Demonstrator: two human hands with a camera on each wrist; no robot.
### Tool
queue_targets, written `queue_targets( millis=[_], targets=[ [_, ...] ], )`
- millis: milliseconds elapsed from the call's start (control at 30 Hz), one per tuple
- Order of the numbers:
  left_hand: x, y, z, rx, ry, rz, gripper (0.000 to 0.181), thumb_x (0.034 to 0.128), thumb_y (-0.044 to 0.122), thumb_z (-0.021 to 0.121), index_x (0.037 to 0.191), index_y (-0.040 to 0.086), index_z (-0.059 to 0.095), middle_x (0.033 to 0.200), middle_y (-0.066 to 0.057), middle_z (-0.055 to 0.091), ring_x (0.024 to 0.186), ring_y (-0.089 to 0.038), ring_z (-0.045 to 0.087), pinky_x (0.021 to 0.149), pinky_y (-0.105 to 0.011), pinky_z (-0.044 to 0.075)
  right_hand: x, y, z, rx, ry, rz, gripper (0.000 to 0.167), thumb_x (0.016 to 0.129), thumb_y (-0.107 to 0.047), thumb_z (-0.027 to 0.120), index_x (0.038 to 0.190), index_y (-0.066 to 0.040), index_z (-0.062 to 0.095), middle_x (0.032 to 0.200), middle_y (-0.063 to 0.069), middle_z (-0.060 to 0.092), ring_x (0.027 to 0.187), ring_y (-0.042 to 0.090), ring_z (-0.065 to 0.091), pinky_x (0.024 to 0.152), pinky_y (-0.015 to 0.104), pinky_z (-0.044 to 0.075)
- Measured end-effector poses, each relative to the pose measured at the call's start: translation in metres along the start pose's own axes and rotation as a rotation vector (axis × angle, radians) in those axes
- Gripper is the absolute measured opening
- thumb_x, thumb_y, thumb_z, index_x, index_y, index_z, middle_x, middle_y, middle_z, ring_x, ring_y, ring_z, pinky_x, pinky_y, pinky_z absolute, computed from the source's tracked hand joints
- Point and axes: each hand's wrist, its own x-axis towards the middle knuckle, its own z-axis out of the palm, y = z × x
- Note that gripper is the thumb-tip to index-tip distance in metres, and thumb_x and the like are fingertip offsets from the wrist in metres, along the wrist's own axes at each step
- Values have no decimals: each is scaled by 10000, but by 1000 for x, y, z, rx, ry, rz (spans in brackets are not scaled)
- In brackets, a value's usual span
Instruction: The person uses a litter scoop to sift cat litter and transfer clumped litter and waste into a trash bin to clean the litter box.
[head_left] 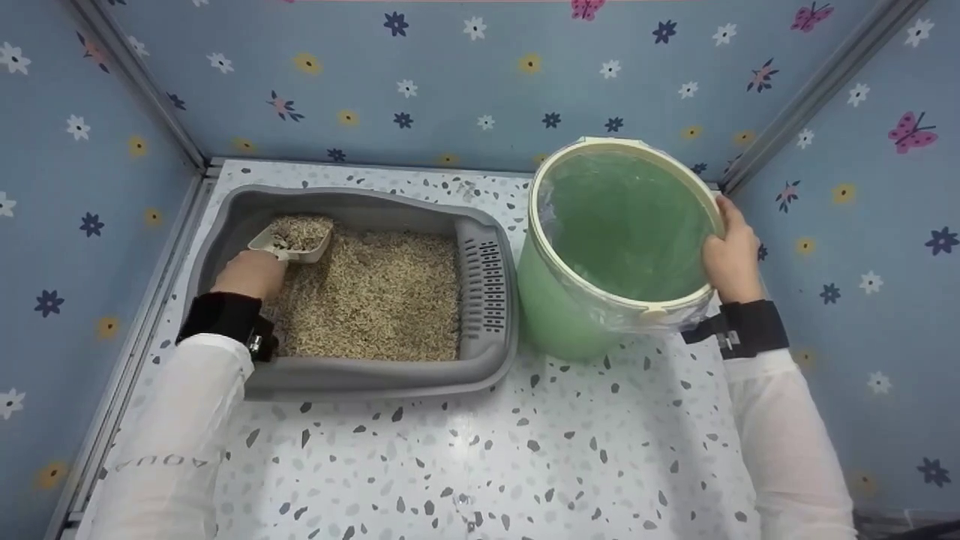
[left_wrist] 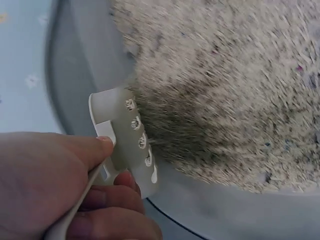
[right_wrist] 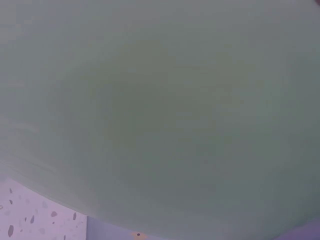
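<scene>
My left hand grips the handle of a cream-coloured litter scoop over the left part of a grey litter box. Litter fills the scoop's bowl in the head view. Slots along the scoop show in the left wrist view, with pellets caught in them. Beige litter covers the bottom of the box. On the right, my right hand holds the cream rim of a green trash bin, fingers outside and thumb at the rim. Green bin wall fills most of the right wrist view.
A clear plastic liner hangs over the bin's rim. The bin stands close beside the box's slotted right end. Both are on a speckled white tabletop, with flower-patterned panels behind and at both sides.
</scene>
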Motion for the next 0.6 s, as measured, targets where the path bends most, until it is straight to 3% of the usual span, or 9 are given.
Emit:
queue_targets(
  millis=[33, 100, 167, 267, 333, 500, 600],
  targets=[
    [-4, 0, -1, 0, 6, 22, 510, 1038, 248, 276, 1015, -171, 565, 1157, -429, 474, 994, -522, 535, 795, -511, 474, 0, 0, 0, 4, -4, 6, 678, 866, 68, 282, 1511, -89, 144, 1488, 240, 293, 1246, 405, 419, 1001, 519, 396],
    [-1, -8, 4, 17, 26, 79, 559, 1041, 301, 259, 904, -136, 579, 1103, -430, 501, 944, -525, 550, 783, -536, 479, 0, 0, 0, 7, -9, 14, 684, 865, 73, 286, 1512, -94, 140, 1492, 237, 286, 1257, 405, 411, 1012, 517, 393],
    [9, -19, 13, 15, 64, 112, 561, 1036, 340, 273, 794, -77, 560, 966, -391, 554, 831, -490, 578, 738, -559, 483, 1, -1, 0, 9, -10, 19, 685, 865, 74, 288, 1512, -95, 139, 1494, 236, 281, 1266, 407, 402, 1024, 520, 382],
    [7, -27, 25, -20, 135, 138, 479, 1033, 309, 296, 701, 21, 485, 738, -260, 543, 647, -374, 568, 638, -528, 490, 1, 0, 0, 10, -11, 23, 686, 866, 76, 291, 1512, -95, 139, 1500, 230, 275, 1274, 401, 396, 1037, 516, 372],
    [0, -29, 32, -52, 180, 150, 466, 1032, 326, 306, 733, 18, 486, 691, -172, 511, 590, -299, 538, 594, -494, 486, 1, 0, 0, 7, -11, 22, 683, 869, 72, 294, 1513, -97, 140, 1502, 226, 273, 1276, 398, 395, 1042, 514, 366],
    [-29, -21, 47, -106, 313, 178, 548, 1031, 361, 317, 978, -152, 502, 777, -286, 562, 669, -438, 589, 603, -552, 500, 2, 0, 0, 3, -4, 10, 679, 868, 67, 297, 1511, -97, 154, 1506, 218, 272, 1293, 391, 379, 1056, 514, 348],
    [-39, -15, 57, -127, 379, 185, 530, 1029, 358, 333, 969, -147, 482, 724, -268, 550, 620, -438, 580, 511, -516, 487, 2, 1, 0, -11, 14, -9, 678, 851, 76, 288, 1503, -78, 185, 1498, 220, 290, 1297, 394, 375, 1052, 515, 341]
  ],
)
